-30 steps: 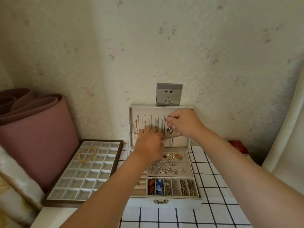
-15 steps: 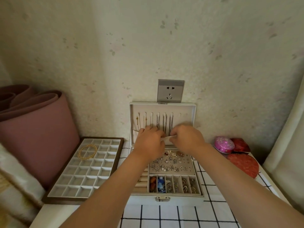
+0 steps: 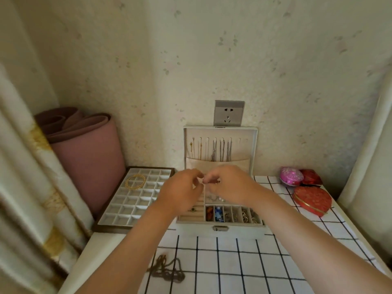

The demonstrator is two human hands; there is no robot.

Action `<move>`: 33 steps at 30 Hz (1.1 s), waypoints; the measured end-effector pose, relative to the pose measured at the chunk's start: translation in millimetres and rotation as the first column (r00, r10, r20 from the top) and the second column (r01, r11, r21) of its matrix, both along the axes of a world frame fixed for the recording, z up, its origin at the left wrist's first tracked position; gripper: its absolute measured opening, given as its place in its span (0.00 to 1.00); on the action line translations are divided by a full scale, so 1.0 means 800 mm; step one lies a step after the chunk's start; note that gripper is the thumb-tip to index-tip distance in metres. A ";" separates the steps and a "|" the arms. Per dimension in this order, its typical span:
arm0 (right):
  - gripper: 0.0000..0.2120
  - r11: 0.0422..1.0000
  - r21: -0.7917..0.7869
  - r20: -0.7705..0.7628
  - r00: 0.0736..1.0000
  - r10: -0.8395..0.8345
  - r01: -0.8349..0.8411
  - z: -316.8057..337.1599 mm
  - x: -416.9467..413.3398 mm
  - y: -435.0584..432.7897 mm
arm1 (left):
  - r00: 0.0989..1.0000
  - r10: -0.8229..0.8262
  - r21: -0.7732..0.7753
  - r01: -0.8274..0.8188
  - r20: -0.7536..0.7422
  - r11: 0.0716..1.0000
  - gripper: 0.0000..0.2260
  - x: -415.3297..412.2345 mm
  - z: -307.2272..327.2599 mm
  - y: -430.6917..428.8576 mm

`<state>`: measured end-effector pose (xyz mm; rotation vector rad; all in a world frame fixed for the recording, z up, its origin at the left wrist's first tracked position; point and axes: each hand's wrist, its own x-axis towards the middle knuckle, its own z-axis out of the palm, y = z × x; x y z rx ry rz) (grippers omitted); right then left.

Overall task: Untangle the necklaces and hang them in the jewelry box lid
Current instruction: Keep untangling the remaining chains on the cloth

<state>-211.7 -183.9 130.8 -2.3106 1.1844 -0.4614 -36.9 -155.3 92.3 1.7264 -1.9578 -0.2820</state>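
View from a head-worn camera, looking down at a bench covered in white cloth with a black grid. An open cream jewelry box sits against the wall, its lid standing upright. Inside the lid, a row of hanging necklaces, gold ones to the left and silver ones to the right, drops into a fabric pocket across the lid's lower half.

Both hands hover just in front of the lid's lower edge, above the box's open tray. The left hand and right hand meet at the fingertips, fingers curled inward. Motion blur hides whether they pinch anything.

A dark tangled chain lies loose on the bench near the front edge, beside the left forearm and well apart from both hands.

Left of the box sits a white compartment tray holding gold bangles, with a rolled pink mat behind it. A grey wall socket is just above the lid. To the right are a red heart-shaped box, a pink tin and a small red box.
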 end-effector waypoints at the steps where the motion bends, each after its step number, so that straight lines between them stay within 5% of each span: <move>1: 0.06 0.999 0.038 0.002 1.000 0.031 -0.031 -0.003 0.006 0.015 | 0.999 0.027 0.028 -0.026 -0.020 0.999 0.13 0.009 -0.003 0.016; 9: 0.06 0.952 0.231 -0.077 0.971 0.225 -0.203 -0.055 0.058 0.113 | 0.996 0.071 0.185 -0.080 0.054 0.980 0.09 0.065 -0.036 0.124; 16: 0.07 0.964 0.209 -0.229 0.950 0.213 -0.166 -0.112 0.070 0.152 | 0.986 0.012 0.343 -0.068 0.163 0.937 0.13 0.073 -0.078 0.166; 28: 0.15 0.958 0.249 -0.542 0.840 0.016 0.142 -0.094 -0.042 0.126 | 0.996 -0.022 0.422 0.059 -0.091 0.905 0.03 0.008 -0.080 0.156; 33: 0.18 0.973 0.184 -0.663 0.748 0.016 0.141 -0.092 -0.077 0.125 | 0.973 -0.067 0.416 0.156 -0.220 0.896 0.03 -0.027 -0.078 0.150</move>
